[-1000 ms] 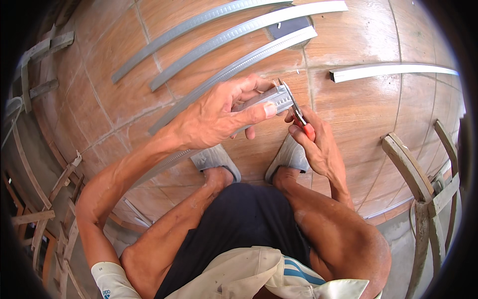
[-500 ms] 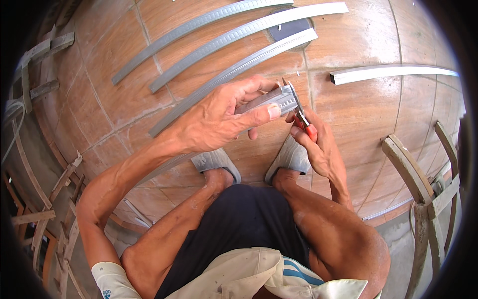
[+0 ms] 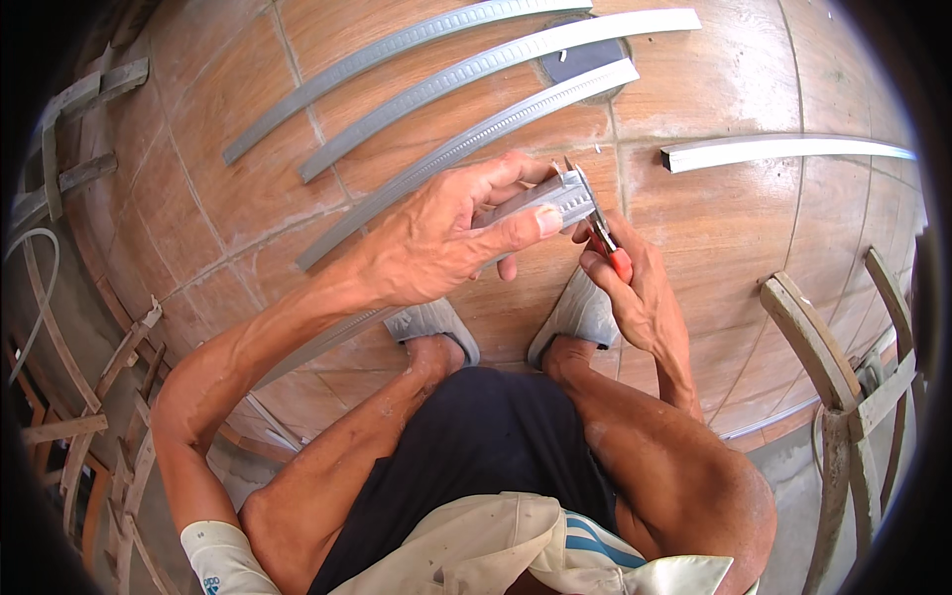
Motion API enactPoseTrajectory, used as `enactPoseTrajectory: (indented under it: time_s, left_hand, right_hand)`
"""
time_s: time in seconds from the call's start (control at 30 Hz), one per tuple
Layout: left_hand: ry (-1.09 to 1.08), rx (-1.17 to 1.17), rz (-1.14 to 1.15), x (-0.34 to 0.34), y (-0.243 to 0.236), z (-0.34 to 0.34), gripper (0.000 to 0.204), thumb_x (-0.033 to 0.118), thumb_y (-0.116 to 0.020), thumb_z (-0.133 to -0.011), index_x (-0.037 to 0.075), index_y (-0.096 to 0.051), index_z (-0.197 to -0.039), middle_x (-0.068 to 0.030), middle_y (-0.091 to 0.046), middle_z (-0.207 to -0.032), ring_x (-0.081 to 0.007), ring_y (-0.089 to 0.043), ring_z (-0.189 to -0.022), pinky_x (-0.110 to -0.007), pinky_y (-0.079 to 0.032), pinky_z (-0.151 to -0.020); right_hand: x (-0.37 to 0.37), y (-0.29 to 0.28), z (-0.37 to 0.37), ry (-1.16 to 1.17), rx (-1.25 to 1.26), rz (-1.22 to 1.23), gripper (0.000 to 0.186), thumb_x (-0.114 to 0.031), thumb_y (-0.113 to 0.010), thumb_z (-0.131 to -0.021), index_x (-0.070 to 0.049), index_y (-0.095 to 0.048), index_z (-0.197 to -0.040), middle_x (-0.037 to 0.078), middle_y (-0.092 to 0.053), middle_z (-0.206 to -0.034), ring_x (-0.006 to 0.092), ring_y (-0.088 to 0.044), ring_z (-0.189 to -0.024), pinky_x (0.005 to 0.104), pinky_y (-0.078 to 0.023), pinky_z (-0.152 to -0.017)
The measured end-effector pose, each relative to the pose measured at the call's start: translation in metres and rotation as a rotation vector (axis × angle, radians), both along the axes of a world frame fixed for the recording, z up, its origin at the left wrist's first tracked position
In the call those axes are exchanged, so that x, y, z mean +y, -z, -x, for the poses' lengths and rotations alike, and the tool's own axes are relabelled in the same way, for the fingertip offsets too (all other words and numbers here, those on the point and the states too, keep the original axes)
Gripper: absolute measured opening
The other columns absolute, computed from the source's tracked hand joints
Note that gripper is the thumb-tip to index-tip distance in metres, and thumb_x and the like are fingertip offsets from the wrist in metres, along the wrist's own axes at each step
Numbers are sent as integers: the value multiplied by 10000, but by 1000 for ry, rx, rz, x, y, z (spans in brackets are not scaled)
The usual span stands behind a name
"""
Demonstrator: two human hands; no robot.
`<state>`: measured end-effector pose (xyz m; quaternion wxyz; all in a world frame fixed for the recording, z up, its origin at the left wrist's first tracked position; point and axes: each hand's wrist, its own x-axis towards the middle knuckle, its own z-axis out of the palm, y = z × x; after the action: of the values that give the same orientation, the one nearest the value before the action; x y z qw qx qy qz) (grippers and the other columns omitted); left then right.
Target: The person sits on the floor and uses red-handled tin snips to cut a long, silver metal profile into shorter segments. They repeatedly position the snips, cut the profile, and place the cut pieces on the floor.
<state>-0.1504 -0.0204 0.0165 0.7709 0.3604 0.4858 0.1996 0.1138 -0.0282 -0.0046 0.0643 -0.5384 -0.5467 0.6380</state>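
My left hand [image 3: 436, 233] is wrapped round a grey metal channel [image 3: 570, 203], thumb on top near its cut end. The channel runs back under my left forearm toward the lower left. In my right hand [image 3: 643, 302] is a pair of tin snips [image 3: 620, 263] with red handles, fingers closed round them. Their blades stand at the channel's end, one along its end face and one tip showing just beyond it. How deep they bite cannot be made out. My feet in grey shoes [image 3: 433, 325] stand below on the tiles.
Several metal channels lie on the brown tiled floor: one at the far left [image 3: 397, 67], one beside it [image 3: 476, 71], one nearer [image 3: 496, 119], and a shiny one [image 3: 783, 151] at right. A dark square plate [image 3: 585, 61] lies under them. Wooden trestles [image 3: 811, 332] stand right, wooden frames [image 3: 91, 89] left.
The snips' blades sit slightly closer together on the channel's end. Both hands have hardly moved. A pale cable at the far left has shifted into a loop.
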Motion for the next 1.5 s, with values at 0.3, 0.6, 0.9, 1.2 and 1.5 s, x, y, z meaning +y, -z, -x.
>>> enactPoseTrajectory:
  time_s: [0.3, 0.6, 0.9, 1.2, 1.5]
  left_hand:
    - [30, 26, 29, -1, -2, 3, 707, 463, -682, -1071, -57, -520, -1521, -140, -740, -1190, -143, -629, -888, -305, -530, -763]
    - [80, 11, 49, 6, 1, 4, 620, 450, -628, -1096, -19, -538, -1492, -146, -751, -1238, -162, -688, -970, -304, -563, -773]
    - [337, 561, -167, 44, -2, 43, 776, 645, -535, -1081, -2, -557, -1508, -181, -733, -1240, -262, -726, -988, -395, -572, -910]
    - [514, 1032, -446, 114, 42, 141, 789, 679, -449, -1093, 52, -563, -1558, -248, -594, -1459, -419, -554, -1375, -488, -453, -1156]
    - [255, 1275, -1082, 99, 109, 207, 537, 414, -580, -1112, 72, -558, -1526, -206, -636, -1275, -369, -608, -1174, -490, -503, -1065]
  right_hand:
    - [-10, 10, 2, 21, 7, -83, 137, -135, -637, -939, -8, -622, -988, 177, -608, -783, 303, -603, -719, 405, -509, -738]
    - [-16, 15, 0, 225, 16, 99, 148, -148, -652, -982, -11, -667, -1037, 78, -604, -742, 184, -603, -733, 358, -505, -744]
    - [14, 46, -25, 333, -23, -286, 355, -240, -728, -1035, -38, -665, -1320, 66, -645, -984, 165, -601, -914, 317, -501, -861]
    - [8, 63, -38, 324, -152, -230, 400, -293, -712, -1062, -40, -661, -1367, 56, -633, -1044, 163, -599, -1001, 326, -494, -968]
    - [17, 65, -46, 480, -114, -347, 382, -257, -734, -1046, -42, -661, -1353, 31, -615, -977, 137, -570, -913, 301, -494, -864]
